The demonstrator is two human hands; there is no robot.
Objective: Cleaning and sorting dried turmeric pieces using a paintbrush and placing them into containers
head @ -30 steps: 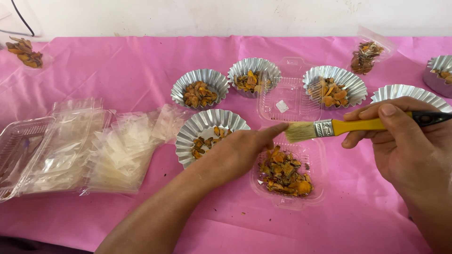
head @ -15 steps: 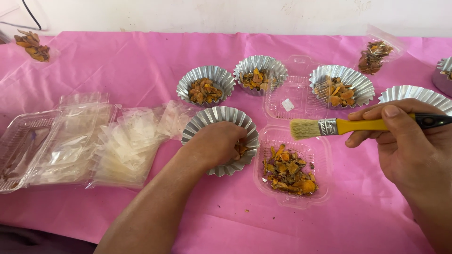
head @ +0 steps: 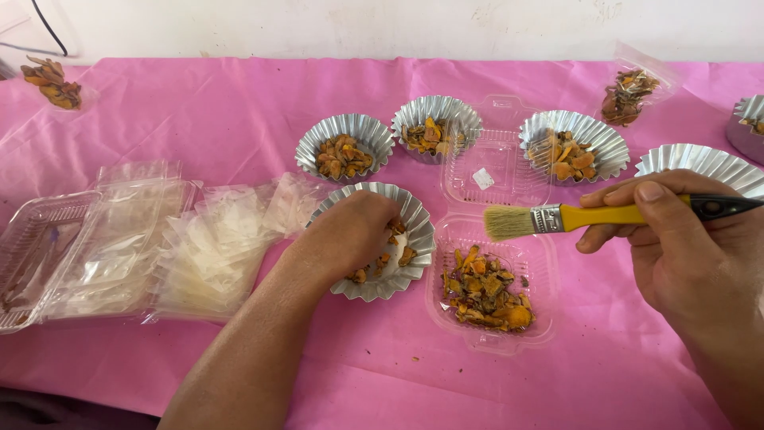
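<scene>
Right now the left hand (head: 350, 235) is curled down inside a fluted foil cup (head: 414, 219), its fingers bent among the orange dried pieces (head: 402, 256) lying there; whether they pinch any piece I cannot tell, since the back of the hand hides the fingertips. This foil cup serves as the landmark for the rest.

Just right of it, touching its rim, sits an open clear plastic clamshell box (head: 487, 179); the near half holds a heap of orange and brown dried bits (head: 484, 293), while the far half holds only a small white packet (head: 483, 178). Above that near half, the right hand (head: 688, 255) grips a paintbrush (head: 593, 216) by its yellow handle, fingers closed around it, the pale bristles pointing back toward the landmark cup.

Beyond the cup stand three more foil cups with the same dried pieces: one directly behind (head: 344, 149), one behind and to the right (head: 436, 127), and one farther right past the clamshell (head: 573, 147). An empty-looking foil cup (head: 700, 163) lies behind the right hand. Left of the landmark cup lies a spread stack of clear plastic bags (head: 215, 251), and farther left a clear plastic tray (head: 36, 255). Everything rests on a pink tablecloth (head: 199, 103).
</scene>
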